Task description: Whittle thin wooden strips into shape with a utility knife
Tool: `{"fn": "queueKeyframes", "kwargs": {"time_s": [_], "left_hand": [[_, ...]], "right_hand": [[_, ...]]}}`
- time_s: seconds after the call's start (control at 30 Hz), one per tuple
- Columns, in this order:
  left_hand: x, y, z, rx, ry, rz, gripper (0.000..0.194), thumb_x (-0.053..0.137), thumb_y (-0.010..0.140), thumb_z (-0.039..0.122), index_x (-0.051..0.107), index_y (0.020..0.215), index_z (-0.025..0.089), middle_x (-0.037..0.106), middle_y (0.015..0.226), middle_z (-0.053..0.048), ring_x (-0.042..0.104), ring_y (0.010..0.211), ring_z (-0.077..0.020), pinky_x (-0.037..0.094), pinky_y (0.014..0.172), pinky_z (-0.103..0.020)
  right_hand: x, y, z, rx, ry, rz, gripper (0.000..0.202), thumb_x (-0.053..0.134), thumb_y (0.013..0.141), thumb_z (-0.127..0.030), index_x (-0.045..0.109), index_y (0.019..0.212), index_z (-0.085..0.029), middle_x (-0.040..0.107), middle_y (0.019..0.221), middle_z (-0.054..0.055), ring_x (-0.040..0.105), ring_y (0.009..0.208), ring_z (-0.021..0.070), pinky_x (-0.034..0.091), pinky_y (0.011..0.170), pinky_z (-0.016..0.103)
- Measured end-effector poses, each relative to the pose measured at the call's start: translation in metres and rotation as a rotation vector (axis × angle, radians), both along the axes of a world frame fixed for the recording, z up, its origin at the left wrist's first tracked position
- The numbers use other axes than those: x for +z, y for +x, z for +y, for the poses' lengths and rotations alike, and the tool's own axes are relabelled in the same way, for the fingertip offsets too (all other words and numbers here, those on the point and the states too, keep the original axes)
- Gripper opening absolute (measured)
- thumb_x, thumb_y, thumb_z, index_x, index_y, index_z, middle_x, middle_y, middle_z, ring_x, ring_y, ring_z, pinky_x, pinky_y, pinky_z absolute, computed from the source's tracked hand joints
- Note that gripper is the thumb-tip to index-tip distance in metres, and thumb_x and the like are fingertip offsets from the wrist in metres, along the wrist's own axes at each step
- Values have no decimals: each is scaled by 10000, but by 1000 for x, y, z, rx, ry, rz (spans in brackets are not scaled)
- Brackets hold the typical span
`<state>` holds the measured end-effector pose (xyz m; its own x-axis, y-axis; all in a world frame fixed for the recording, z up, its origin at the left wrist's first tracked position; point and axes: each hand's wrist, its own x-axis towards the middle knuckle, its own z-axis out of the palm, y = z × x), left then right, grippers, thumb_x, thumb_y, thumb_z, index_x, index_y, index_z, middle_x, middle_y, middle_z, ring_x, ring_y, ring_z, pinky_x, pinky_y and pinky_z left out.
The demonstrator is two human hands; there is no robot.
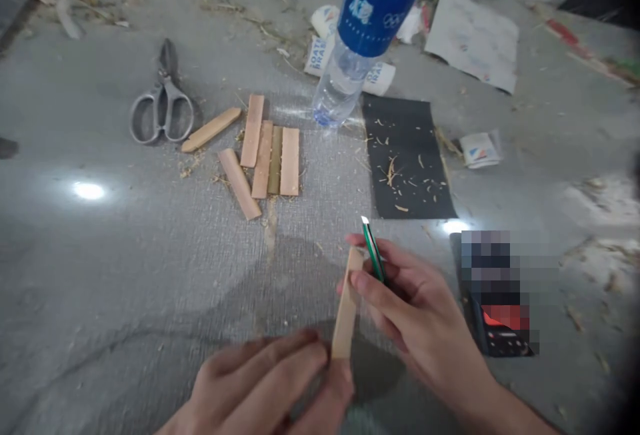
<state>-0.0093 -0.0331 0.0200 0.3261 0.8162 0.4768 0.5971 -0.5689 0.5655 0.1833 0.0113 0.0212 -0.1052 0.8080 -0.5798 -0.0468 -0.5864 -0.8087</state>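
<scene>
A flat, pale bamboo strip (347, 312) stands between my hands, its upper end leaning slightly right. My left hand (265, 382) pinches its lower end. My right hand (420, 315) grips the upper part between thumb and fingers, and also holds a green craft knife (373, 248) with the blade pointing up and away. Further off lie several cut bamboo pieces (290, 162), most of them side by side. One piece with pointed ends (212, 130) rests near the grey scissors (163, 98). My palms hide part of the knife.
A water bottle (353, 42) with a blue label stands at the back. Black sandpaper (410, 162) with shavings on it lies right of centre. A phone (493, 318), its screen partly pixelated, is beside my right hand. White wrappers (481, 150) and scraps lie around the grey table (125, 255).
</scene>
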Motion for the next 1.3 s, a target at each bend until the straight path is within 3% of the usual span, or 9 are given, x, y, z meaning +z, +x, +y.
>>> {"fn": "queueKeyframes", "kwargs": {"time_s": [0.1,0.2,0.33,0.43,0.6,0.8,0.97,1.17,1.3], "left_hand": [[-4,1,4,50,-154,-69,140,661,812,125,686,925,204,769,829,32,737,681,-120,595,625,-199],[-4,3,10,123,-539,-202,147,653,835,139,588,935,226,692,690,83,668,560,-77,544,555,-153],[-2,4,15,12,-862,-229,63,548,939,232,586,987,220,626,661,56,588,546,-86,467,505,-168],[-2,3,17,-73,-937,-220,237,428,997,264,583,831,198,557,638,28,520,542,-93,406,502,-200],[-6,1,15,-145,-1110,-307,367,329,1037,326,457,714,208,451,599,44,429,519,-88,344,509,-224],[-6,-2,14,-54,-1201,-375,374,333,1041,398,511,777,200,364,622,50,339,555,-100,276,498,-239],[-6,-3,15,55,-1195,-423,355,352,1041,400,553,829,198,359,626,53,321,562,-102,256,507,-247],[-6,-4,16,141,-1221,-537,369,363,1033,437,567,838,200,337,631,48,298,573,-111,260,508,-245],[-12,-3,10,207,-1234,-707,370,424,1007,463,571,794,199,441,695,13,380,636,-122,339,559,-238]], "right_hand": [[-2,3,2,-25,87,-68,398,719,865,-350,609,1242,-283,651,799,-32,347,437,20,259,363,164],[0,2,4,16,157,-181,320,738,844,-351,643,1133,-251,684,785,-20,516,539,64,361,423,168],[5,-1,3,55,182,-228,194,717,856,-355,650,986,-227,692,757,-21,497,483,62,324,374,178],[6,-1,-1,77,150,-216,187,707,861,-369,642,947,-217,675,726,-29,341,377,33,218,306,190],[3,-2,-2,141,129,-208,183,695,869,-376,618,919,-218,668,749,-28,334,382,30,266,314,180],[0,-3,-1,98,213,-100,225,559,962,-412,626,894,-209,427,504,-94,291,365,54,232,330,196],[-6,1,-2,42,271,-124,310,406,1029,-405,641,1013,-203,593,636,-16,418,459,90,280,393,228],[-5,1,-5,201,390,-367,277,418,1029,-382,644,1019,-221,376,555,-68,346,462,95,259,418,239],[-3,0,-6,367,543,-558,163,526,981,-306,649,1068,-245,562,618,-55,488,485,95,359,446,229]]}}
